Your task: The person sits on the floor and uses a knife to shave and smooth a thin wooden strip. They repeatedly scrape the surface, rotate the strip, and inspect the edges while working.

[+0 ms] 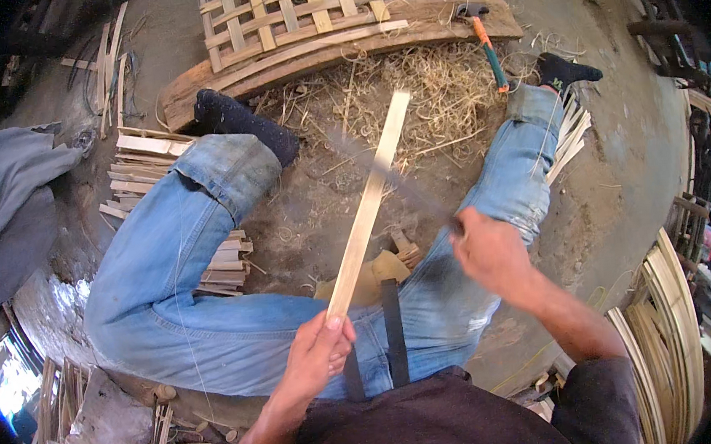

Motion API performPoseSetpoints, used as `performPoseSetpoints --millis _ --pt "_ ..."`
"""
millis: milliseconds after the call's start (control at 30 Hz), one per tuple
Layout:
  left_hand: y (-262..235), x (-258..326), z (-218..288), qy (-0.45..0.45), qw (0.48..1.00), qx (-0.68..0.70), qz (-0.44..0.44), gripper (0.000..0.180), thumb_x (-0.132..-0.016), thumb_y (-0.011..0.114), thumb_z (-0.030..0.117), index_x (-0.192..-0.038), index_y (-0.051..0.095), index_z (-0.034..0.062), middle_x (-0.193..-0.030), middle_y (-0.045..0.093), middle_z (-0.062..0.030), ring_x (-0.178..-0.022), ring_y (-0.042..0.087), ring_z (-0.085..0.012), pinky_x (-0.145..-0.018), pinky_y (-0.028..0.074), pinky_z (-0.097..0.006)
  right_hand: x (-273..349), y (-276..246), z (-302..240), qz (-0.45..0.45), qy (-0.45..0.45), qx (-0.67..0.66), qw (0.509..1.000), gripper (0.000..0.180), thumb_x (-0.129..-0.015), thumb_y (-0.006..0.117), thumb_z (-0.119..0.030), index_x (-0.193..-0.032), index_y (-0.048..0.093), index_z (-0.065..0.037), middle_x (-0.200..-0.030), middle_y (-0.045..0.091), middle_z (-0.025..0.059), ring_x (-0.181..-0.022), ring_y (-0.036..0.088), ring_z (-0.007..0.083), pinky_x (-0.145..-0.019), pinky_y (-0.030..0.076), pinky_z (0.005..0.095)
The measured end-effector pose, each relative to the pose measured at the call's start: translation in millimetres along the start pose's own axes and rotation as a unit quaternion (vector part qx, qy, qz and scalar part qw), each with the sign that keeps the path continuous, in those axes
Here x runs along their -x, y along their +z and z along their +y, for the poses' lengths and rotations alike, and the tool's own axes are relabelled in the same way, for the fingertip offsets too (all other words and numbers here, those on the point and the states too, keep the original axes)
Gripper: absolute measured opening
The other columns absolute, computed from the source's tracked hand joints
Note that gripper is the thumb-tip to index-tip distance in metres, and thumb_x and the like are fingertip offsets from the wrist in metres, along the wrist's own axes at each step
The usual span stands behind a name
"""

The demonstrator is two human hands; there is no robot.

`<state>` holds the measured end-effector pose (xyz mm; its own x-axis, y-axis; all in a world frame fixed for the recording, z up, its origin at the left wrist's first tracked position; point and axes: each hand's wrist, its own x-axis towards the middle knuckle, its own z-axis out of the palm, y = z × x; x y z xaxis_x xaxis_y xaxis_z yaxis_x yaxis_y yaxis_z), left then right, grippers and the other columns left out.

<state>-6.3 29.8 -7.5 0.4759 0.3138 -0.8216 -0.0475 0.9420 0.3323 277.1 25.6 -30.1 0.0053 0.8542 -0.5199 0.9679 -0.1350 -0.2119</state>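
Observation:
Closed round the lower end of a flat, pale wooden strip (369,208), my left hand (320,353) keeps it slanting up and away over my lap. My right hand (491,252) grips the dark handle of a knife (410,190). Motion smears its long grey blade, which crosses the strip near the middle; whether the blade touches it or passes over or under it, I cannot tell. Between my outstretched legs, a heap of thin curled shavings (421,102) covers the ground.
Beyond my feet, a woven slat panel (291,12) rests by a thick wooden plank (275,75). A hammer (489,51) with an orange and green handle leans there. Cut strips (144,169) are stacked under my left leg; long slats (666,338) stand at the right.

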Motion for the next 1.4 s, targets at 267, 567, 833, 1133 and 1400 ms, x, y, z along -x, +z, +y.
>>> performPoseSetpoints --millis 267,567,833,1133,1400 --pt "-5 15 -8 -0.031 0.999 -0.032 -0.015 0.033 -0.101 0.041 0.032 -0.089 0.050 0.0024 -0.061 0.036 0.0051 -0.051 0.031 -0.0040 -0.044 0.027 -0.021 -50 -9 31 0.062 0.035 -0.186 0.980 0.023 -0.083 0.065 -0.016 -0.096 0.054 -0.002 -0.080 0.065 0.0168 -0.067 0.065 0.0295 -0.059 0.052 0.0363" --pt "7 -2 -20 0.054 0.989 -0.118 -0.066 0.035 -0.101 0.038 0.030 -0.109 0.052 -0.0008 -0.071 0.056 -0.0036 -0.063 0.057 -0.0124 -0.065 0.050 -0.028 -52 19 -50 0.081 0.092 -0.684 0.719 0.035 -0.081 0.070 -0.015 -0.107 0.053 0.002 -0.087 0.064 0.0062 -0.073 0.063 0.0149 -0.064 0.054 0.0298" --pt "15 -13 -1 0.075 0.990 -0.115 0.025 0.032 -0.101 0.037 0.028 -0.095 0.052 0.0003 -0.063 0.047 -0.0009 -0.048 0.039 -0.0053 -0.043 0.032 -0.020 16 -6 -29 -0.053 -0.120 -0.170 0.977 0.031 -0.079 0.070 -0.021 -0.099 0.054 -0.003 -0.082 0.063 0.0125 -0.070 0.064 0.0295 -0.061 0.052 0.0361" --pt "20 -4 -11 0.093 0.986 -0.129 0.042 0.032 -0.101 0.039 0.029 -0.092 0.052 0.0019 -0.061 0.045 0.0007 -0.047 0.039 -0.0047 -0.043 0.032 -0.020 23 -14 -3 -0.029 -0.123 -0.037 0.991 0.019 -0.074 0.064 -0.011 -0.088 0.052 -0.003 -0.076 0.058 0.0154 -0.069 0.062 0.0353 -0.059 0.050 0.0450" --pt "16 3 -13 0.069 0.988 -0.127 0.045 0.029 -0.101 0.039 0.027 -0.092 0.052 0.0022 -0.060 0.045 0.0006 -0.047 0.039 -0.0048 -0.042 0.033 -0.021 4 -16 8 0.023 -0.069 -0.068 0.995 0.016 -0.078 0.057 -0.011 -0.088 0.048 -0.002 -0.075 0.059 0.0176 -0.067 0.062 0.0383 -0.059 0.050 0.0470"
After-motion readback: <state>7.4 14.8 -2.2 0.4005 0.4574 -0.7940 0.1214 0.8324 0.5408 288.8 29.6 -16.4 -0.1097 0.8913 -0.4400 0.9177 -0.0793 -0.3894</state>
